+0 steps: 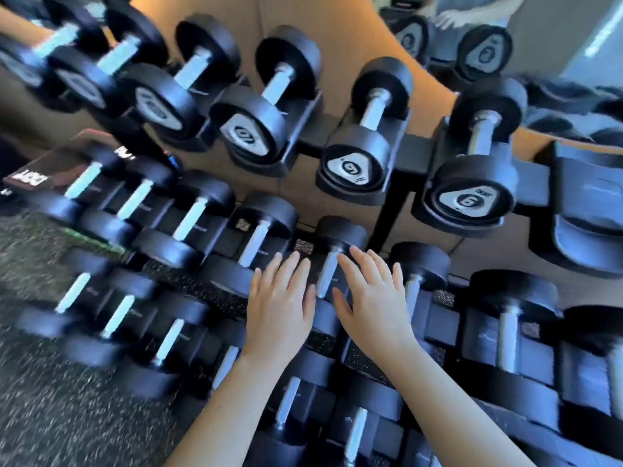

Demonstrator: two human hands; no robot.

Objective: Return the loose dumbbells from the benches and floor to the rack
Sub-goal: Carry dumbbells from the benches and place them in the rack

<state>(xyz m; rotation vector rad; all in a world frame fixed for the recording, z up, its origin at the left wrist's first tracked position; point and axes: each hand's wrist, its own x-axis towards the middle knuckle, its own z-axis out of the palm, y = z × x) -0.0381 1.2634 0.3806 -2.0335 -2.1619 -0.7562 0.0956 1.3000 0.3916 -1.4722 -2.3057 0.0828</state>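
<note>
A tiered rack [394, 197] fills the view, and nearly every cradle above and beside the hands holds a dumbbell. One empty cradle [590, 210] sits up and to the right of the right hand [374, 298], so at least one return seems to be left. No loose dumbbell shows on the floor [40, 382] left of the left hand [279, 305]. Both hands hover spread and hold nothing, with a racked dumbbell [328, 267] between them.

Left-side dumbbells [72, 293] motion-blurred; rightmost rack cradle [590, 210] cut by frame edge; upper-left number plates [81, 85] unreadable.
</note>
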